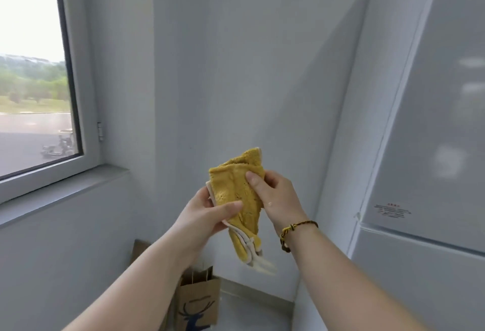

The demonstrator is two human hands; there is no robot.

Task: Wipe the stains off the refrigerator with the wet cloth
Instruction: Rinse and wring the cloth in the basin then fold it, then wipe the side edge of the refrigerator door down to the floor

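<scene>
Head view: fingers (253, 179) of both hands curl round a folded yellow cloth (234, 186), thumbs on its front. The left hand (207, 216) grips its lower left edge, the right hand (279, 198) its right side. The cloth hangs in mid-air, apart from the white refrigerator (433, 147) at right. A paper bag (199, 301) stands below.

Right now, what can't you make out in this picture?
Head view.
- Stains: pale patches on the refrigerator may be glare; cannot tell.
- Print on the door label: too small, blurred.
- The paper bag: cut off by the lower edge, partly behind the left forearm.
- Wetness of the yellow cloth: does not show.
</scene>
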